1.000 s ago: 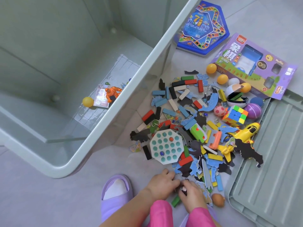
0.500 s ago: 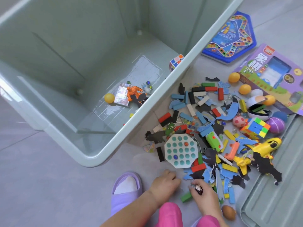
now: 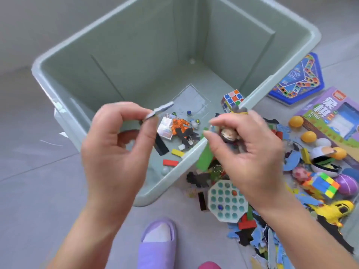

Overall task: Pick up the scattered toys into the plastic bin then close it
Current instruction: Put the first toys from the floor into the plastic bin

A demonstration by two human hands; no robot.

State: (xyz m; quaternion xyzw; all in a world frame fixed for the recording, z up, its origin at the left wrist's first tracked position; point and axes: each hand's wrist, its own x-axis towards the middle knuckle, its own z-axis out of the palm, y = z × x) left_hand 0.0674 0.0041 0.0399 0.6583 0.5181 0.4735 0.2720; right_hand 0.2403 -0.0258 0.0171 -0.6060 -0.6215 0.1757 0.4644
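Observation:
The pale green plastic bin (image 3: pixel 81 53) stands open on the floor, with a cube (image 3: pixel 232 99), an orange figure (image 3: pixel 179 124), blocks and marbles at its bottom. My left hand (image 3: pixel 114 150) is raised over the bin's near side and pinches a thin flat grey piece (image 3: pixel 160 110) between thumb and forefinger. My right hand (image 3: pixel 244 150) hovers above the bin's right rim, its fingers curled round a small brown-headed figure (image 3: pixel 229 135) and a green block (image 3: pixel 204 158). The scattered toy pile (image 3: pixel 272 191) lies on the floor to the right.
A white octagonal marble board (image 3: pixel 226 201), a colourful cube (image 3: pixel 320 184), a yellow toy plane (image 3: pixel 334 212), yellow balls (image 3: pixel 296 121), a purple box (image 3: pixel 330 115) and a blue game board (image 3: pixel 299 78) lie to the right. My lilac slipper (image 3: pixel 157 241) is at the bottom centre.
Both hands rose from the floor pile near my foot to above the bin, each carrying picked-up pieces. The view swung left, so the bin fills the frame.

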